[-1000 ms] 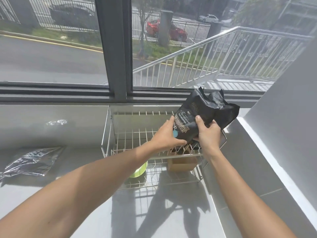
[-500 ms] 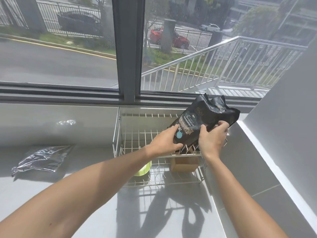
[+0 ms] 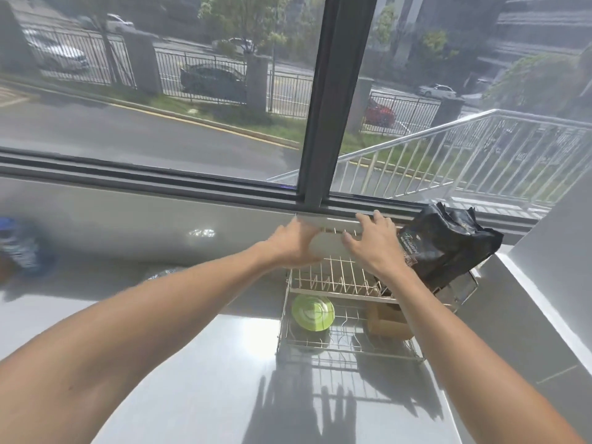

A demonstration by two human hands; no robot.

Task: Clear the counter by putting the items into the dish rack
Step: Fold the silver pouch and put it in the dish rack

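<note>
Left hand: we see our left hand (image 3: 290,241) over the upper tier of the dish rack (image 3: 349,344), blurred, fingers loosely spread and gripping nothing
Right hand: our right hand (image 3: 371,245) is just beside the left one, above the same upper tier, palm down, fingers open and empty
Hands apart: we see a narrow gap between the two hands, with the rack's back panel showing through it
Black bag: the black bag (image 3: 445,245) stands crumpled at the right end of the rack's upper tier, leaning to the right; neither hand touches it
Green plate: the green plate (image 3: 313,313) sits in the rack's lower tier, on the left side, tilted on edge
Brown box: the brown box (image 3: 387,320) rests in the lower tier, on the right side, partly behind our right forearm
Dish rack: it stands on the grey counter (image 3: 205,389) against the window sill
Foil bag: a silvery foil bag (image 3: 163,274) lies on the counter left of the rack, mostly hidden by our left forearm
Blue bottle: well to the left of the rack, a blue bottle (image 3: 19,248), too blurred to tell more
</note>
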